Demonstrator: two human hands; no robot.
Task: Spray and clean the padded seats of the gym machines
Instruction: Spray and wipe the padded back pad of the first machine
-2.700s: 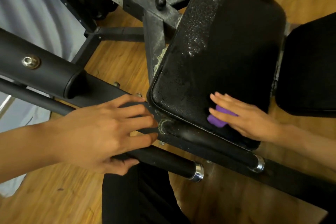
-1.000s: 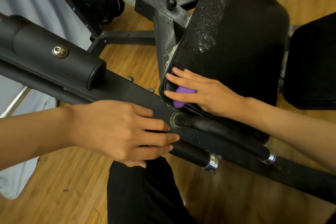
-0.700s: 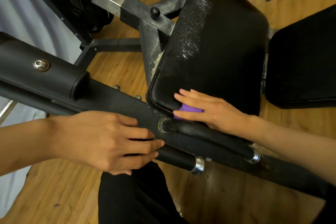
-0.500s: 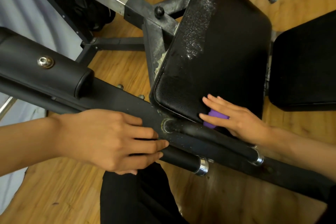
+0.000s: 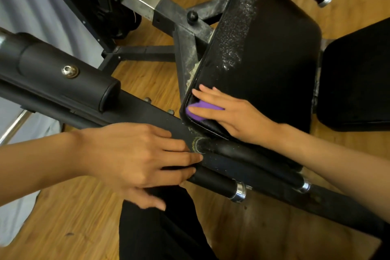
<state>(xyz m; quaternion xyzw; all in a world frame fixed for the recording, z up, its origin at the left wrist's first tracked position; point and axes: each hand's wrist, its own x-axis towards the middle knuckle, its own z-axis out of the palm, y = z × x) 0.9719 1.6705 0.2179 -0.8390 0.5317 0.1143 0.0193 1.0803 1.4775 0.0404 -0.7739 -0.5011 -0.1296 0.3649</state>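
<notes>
A black padded seat (image 5: pixel 268 53) fills the upper middle, with a band of white spray droplets (image 5: pixel 236 34) along its left side. My right hand (image 5: pixel 230 113) lies flat on the seat's near left corner, pressing a purple cloth (image 5: pixel 200 110) against the pad. My left hand (image 5: pixel 137 158) rests with fingers spread on the black frame bar (image 5: pixel 147 116) just in front of the seat, touching the foam handle below it and holding nothing.
A second black pad (image 5: pixel 356 78) sits to the right. A thick black roller pad (image 5: pixel 63 78) crosses the left. Chrome-capped handles (image 5: pixel 238 190) jut out below the seat. Steel frame tubes (image 5: pixel 147 2) and a wooden floor (image 5: pixel 69 217) lie behind. My dark trouser leg (image 5: pixel 156 230) is at the bottom.
My right hand has slid the purple cloth left along the seat's near edge to its left corner. My left hand has stayed on the frame bar.
</notes>
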